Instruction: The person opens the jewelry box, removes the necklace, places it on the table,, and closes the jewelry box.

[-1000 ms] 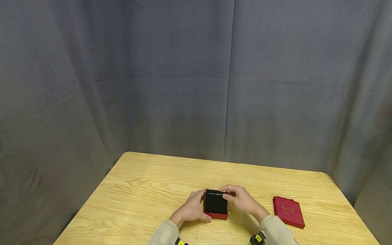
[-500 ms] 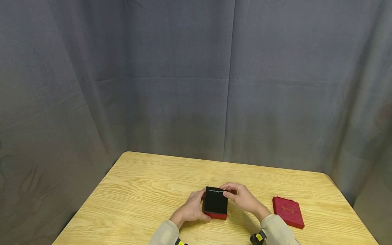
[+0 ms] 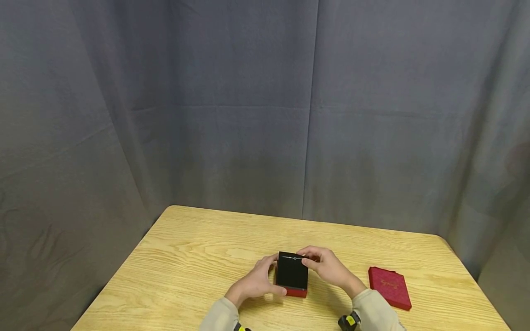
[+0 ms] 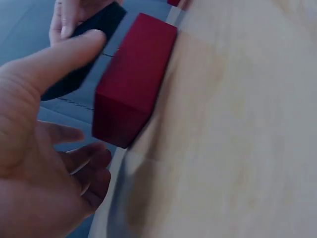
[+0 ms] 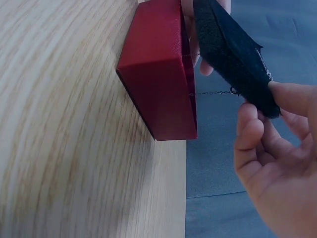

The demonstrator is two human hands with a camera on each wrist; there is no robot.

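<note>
My right hand (image 3: 327, 268) pinches the edge of a black foam jewelry pad (image 5: 233, 52) between thumb and fingers. The pad is raised and tilted above the red box base (image 5: 158, 84), which stands on the table. A thin chain (image 5: 213, 92) runs from the pad down into the box, and more chain lies across the pad's face. At the box's left side, my left hand (image 3: 257, 280) has its thumb and fingers spread. Seen from the left wrist, its thumb overlaps the pad while the other fingers are loosely bent, apart from the box wall.
A red box lid (image 3: 390, 288) with gold lettering lies to the right on the wooden table (image 3: 198, 257). Grey curtains (image 3: 244, 115) hang behind the table and along its sides.
The black pad has risen out of the red box, held by the right hand. My left hand has loosened from the box and shifted slightly left.
</note>
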